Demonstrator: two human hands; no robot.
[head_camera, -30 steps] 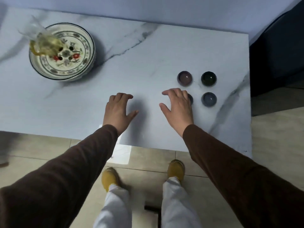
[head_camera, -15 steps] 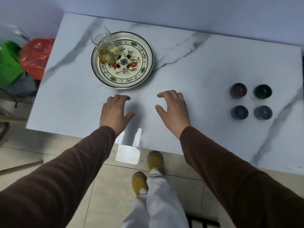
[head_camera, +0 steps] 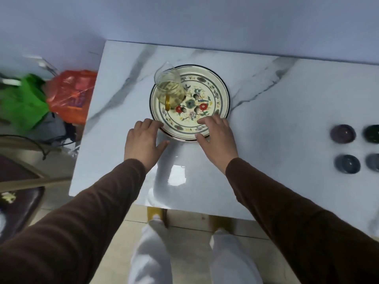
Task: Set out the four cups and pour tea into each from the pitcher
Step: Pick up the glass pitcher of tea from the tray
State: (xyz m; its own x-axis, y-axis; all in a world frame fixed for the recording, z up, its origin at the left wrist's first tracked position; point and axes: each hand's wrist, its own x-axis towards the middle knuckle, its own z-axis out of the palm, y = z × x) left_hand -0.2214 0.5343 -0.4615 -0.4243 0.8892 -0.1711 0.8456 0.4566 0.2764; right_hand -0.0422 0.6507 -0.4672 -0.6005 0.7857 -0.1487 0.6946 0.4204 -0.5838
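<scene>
A glass pitcher (head_camera: 169, 89) with yellow tea stands on the left part of a flowered plate (head_camera: 215, 87) on the marble table (head_camera: 266, 99). Four small dark cups sit in a square at the right edge: purple cup (head_camera: 343, 133), green cup (head_camera: 372, 133), blue cup (head_camera: 347, 163), grey-blue cup (head_camera: 373, 162). My left hand (head_camera: 143, 141) lies open with its fingertips at the plate's near-left rim. My right hand (head_camera: 217, 138) is open over the plate's near rim, fingers resting on it. Neither hand holds anything.
Left of the table lie a green bag (head_camera: 22, 99) and an orange bag (head_camera: 71, 95). A dark chair seat (head_camera: 18, 185) stands at the lower left. A pale wall (head_camera: 205, 21) runs behind the table. My legs and yellow slippers are below the table's near edge.
The view has swung left, so the plate and pitcher now sit in the centre and the cups at the far right. Both hands have moved forward from bare tabletop to the plate's near rim.
</scene>
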